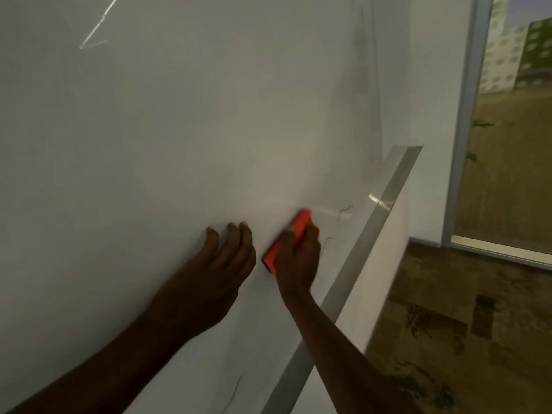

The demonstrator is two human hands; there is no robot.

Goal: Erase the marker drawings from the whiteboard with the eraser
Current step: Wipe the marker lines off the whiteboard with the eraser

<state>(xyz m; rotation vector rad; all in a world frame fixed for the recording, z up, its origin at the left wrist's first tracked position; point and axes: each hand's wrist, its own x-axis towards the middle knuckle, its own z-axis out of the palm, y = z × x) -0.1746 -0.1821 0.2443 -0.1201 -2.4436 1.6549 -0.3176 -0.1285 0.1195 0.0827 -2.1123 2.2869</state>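
A large whiteboard (179, 130) fills most of the head view, seen at a tilt. My right hand (298, 258) grips an orange eraser (294, 234) and presses it flat against the board near its lower edge. Thin dark marker squiggles (345, 210) remain just right of the eraser, and another faint marker line (234, 392) shows lower down. My left hand (221, 264) rests on the board left of the eraser, fingers spread, holding nothing.
The board's metal tray edge (358, 255) runs diagonally along the bottom right. Beyond it lie patterned carpet (463, 324) and a window with a metal frame (469, 115) at the right. A light reflection (95, 31) streaks the board's top left.
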